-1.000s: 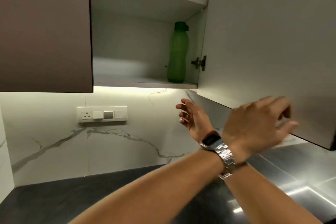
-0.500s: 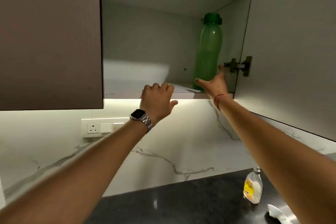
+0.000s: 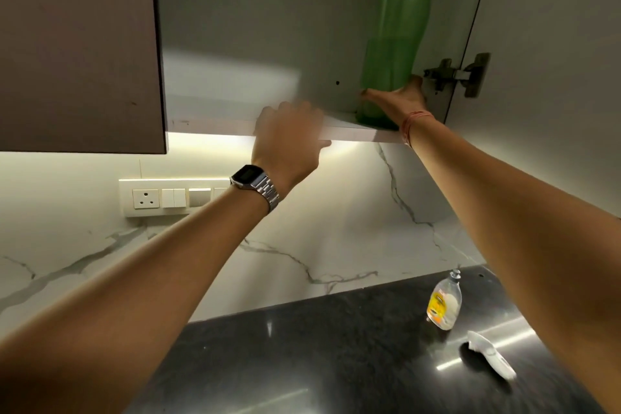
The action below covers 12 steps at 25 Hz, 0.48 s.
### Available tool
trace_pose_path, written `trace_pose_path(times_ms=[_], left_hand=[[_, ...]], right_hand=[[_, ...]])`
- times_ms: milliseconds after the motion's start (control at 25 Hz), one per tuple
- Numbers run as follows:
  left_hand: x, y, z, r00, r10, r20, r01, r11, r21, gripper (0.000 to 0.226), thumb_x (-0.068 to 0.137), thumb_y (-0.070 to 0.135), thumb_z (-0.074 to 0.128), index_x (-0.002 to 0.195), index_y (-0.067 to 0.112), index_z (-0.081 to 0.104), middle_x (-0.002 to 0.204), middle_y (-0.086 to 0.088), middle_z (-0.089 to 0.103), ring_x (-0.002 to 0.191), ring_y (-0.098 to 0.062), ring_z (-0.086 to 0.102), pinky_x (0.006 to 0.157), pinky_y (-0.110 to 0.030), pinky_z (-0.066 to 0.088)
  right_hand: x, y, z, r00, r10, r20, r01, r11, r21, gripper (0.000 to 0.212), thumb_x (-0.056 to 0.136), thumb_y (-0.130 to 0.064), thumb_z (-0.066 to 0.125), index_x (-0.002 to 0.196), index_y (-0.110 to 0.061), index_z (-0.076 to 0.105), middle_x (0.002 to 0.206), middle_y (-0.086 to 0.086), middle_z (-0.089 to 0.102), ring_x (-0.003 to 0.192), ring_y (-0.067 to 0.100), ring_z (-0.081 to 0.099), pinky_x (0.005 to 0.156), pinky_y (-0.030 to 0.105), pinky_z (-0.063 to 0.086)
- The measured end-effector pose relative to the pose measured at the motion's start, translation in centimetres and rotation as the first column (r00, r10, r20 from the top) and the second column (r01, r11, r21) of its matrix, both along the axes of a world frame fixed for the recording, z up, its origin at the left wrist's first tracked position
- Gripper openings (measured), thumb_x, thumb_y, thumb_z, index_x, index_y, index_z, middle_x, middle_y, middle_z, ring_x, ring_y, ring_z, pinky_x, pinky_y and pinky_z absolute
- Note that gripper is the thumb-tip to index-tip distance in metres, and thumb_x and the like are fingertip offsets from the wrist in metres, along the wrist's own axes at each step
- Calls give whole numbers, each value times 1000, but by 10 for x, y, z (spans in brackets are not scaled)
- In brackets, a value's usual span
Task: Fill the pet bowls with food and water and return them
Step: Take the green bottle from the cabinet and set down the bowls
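Observation:
A tall green bottle [image 3: 396,30] stands upright at the right end of the bottom shelf [image 3: 215,126] of an open wall cupboard. My right hand [image 3: 398,101] is wrapped around the bottle's lower part, thumb on one side and fingers on the other. My left hand [image 3: 289,141], with a metal watch on its wrist, rests on the shelf's front edge to the left of the bottle; its fingers curl over the edge. No pet bowls are in view.
The open cupboard door [image 3: 551,44] with its hinge [image 3: 457,74] hangs at the right; a closed brown door [image 3: 77,44] is at the left. Below, a dark worktop [image 3: 319,353] carries a clear soap bottle [image 3: 443,302] and a white brush [image 3: 490,356]. A socket panel [image 3: 168,197] sits on the marble wall.
My right hand has reached in and closed around the base of the green bottle. My left hand has moved up onto the shelf edge. The view has come closer to the cupboard.

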<state>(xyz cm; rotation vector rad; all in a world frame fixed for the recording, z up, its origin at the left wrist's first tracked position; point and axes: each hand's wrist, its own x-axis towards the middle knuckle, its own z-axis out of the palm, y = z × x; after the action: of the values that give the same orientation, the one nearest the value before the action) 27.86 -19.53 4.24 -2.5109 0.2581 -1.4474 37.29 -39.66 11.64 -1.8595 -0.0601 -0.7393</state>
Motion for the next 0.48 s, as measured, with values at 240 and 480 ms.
trace_pose_path(times_ms=[240, 480], left_hand=[[-18, -7, 5, 988, 1, -153, -15, 995, -96, 44, 91, 44, 49, 123, 14, 51, 118, -8, 59, 103, -33, 57, 88, -43, 41], [-64, -23, -2, 892, -378, -248, 243, 863, -442, 54, 91, 41, 52, 140, 20, 44, 142, 0, 49, 132, -21, 43, 112, -38, 27]], right_hand=[[-64, -7, -4, 997, 58, 54, -57, 998, -28, 93, 58, -47, 87, 130, -14, 40, 121, -1, 51, 111, 17, 48, 97, 27, 41], [-137, -21, -54, 983, 115, 145, -108, 992, -58, 96, 52, -46, 88, 129, -16, 39, 125, 0, 56, 114, 19, 54, 101, 34, 47]])
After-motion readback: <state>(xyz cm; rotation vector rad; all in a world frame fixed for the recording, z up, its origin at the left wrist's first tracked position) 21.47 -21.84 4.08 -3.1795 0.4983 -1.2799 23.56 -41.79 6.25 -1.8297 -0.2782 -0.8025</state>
